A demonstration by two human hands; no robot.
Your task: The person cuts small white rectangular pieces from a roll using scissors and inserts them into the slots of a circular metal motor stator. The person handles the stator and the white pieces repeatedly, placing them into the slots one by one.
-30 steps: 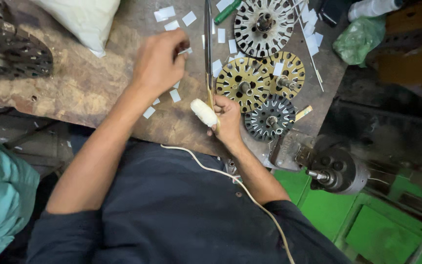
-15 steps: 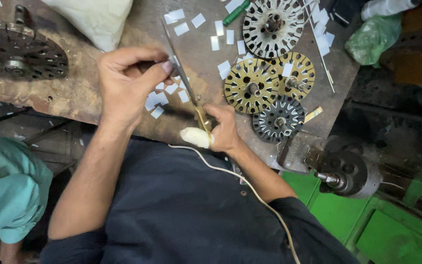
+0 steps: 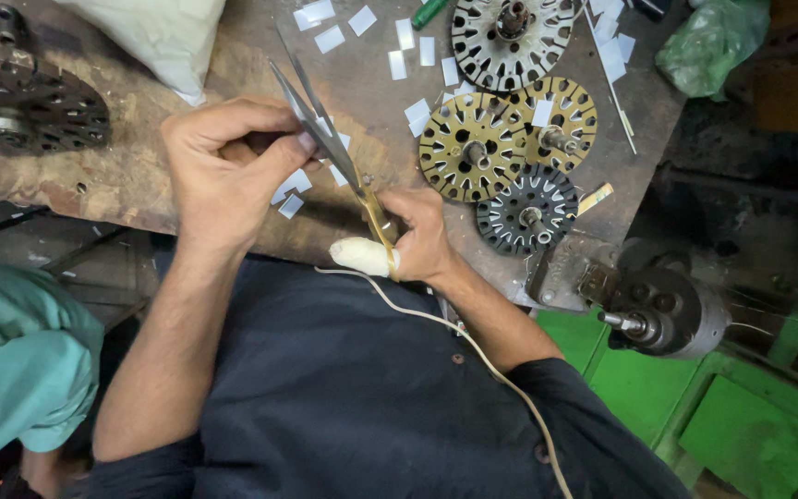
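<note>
My right hand [image 3: 422, 242] grips the brass handles of a pair of scissors [image 3: 325, 139]; one of its fingers is wrapped in a white bandage [image 3: 362, 256]. The long blades point up and to the left over the worn wooden bench [image 3: 94, 185]. My left hand [image 3: 223, 166] is pinched shut beside the blades, its fingertips on a small white paper piece [image 3: 311, 140] at the cutting edge. More cut white paper pieces [image 3: 290, 189] lie just below that hand.
Round slotted metal discs lie to the right: a silver one [image 3: 510, 42], two gold ones [image 3: 468, 148] and a dark one [image 3: 528, 208]. A dark disc [image 3: 20, 102], white sack [image 3: 154, 32], green bag [image 3: 713, 42], motor shaft [image 3: 658, 310], green machine [image 3: 750, 425] and teal cloth [image 3: 11, 370] surround the bench.
My left hand came back from the bench top to the scissors and pinched a paper piece. The blades swung from pointing straight away to leaning left.
</note>
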